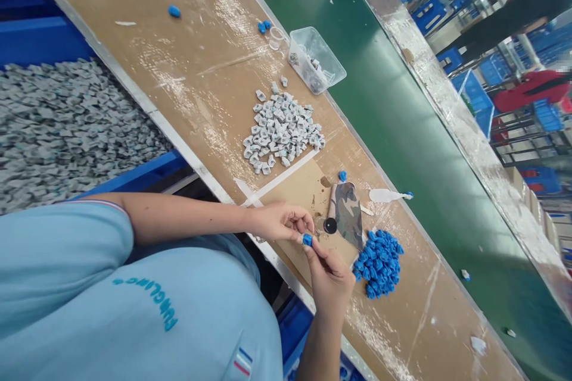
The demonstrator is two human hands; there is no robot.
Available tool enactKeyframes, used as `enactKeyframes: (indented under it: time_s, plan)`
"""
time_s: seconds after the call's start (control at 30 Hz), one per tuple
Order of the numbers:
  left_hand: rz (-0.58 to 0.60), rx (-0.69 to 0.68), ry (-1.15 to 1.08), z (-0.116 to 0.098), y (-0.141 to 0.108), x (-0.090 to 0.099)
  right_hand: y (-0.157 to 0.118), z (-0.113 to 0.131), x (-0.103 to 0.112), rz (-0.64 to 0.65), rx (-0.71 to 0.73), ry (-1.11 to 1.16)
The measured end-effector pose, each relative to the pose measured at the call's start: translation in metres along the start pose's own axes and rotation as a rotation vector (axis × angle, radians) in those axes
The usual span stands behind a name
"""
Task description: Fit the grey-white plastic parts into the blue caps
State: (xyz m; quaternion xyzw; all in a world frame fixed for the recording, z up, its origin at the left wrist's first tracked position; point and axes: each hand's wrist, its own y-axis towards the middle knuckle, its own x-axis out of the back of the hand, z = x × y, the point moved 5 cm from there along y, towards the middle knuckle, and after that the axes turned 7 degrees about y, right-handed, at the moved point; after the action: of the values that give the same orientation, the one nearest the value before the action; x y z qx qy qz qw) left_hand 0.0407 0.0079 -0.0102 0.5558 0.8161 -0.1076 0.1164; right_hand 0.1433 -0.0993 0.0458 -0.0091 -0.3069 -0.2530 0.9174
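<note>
My left hand [286,222] reaches in from the left, its thumb and fingers pinched on a small grey-white piece, mostly hidden by the fingertips. Against it sits a small blue piece [307,240], pinched by my right hand [329,274]; the two pieces meet between the hands. Just beyond them lie a small round container with a black centre [330,225] and a camouflage-patterned cloth item [347,211]. A pile of blue pieces [379,263] is to the right of my right hand. Farther up the table is a pile of grey-white pieces [283,131].
A clear plastic tub [316,61] stands at the table's far edge by a green conveyor surface [402,131]. A white squeeze bottle [385,195] lies near the blue pile. At left is a blue crate [33,41] full of grey pieces. People stand at upper right.
</note>
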Motion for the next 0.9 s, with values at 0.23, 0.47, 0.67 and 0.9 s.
enactKeyframes:
  time_s: [0.23, 0.47, 0.67, 0.9]
  plan:
    - [0.042, 0.024, 0.12, 0.001, -0.002, -0.002, -0.006, -0.006, -0.004, 0.033, -0.049, 0.088]
    - [0.111, 0.069, -0.014, 0.003, -0.002, -0.011, -0.001, -0.006, 0.003, 0.177, -0.132, 0.121]
    - [0.003, 0.152, -0.019, -0.003, -0.003, -0.002, -0.01, -0.021, -0.006, -0.086, -0.189, 0.308]
    - [0.136, 0.121, 0.512, -0.016, -0.003, -0.002, -0.014, -0.019, -0.006, -0.082, -0.204, 0.339]
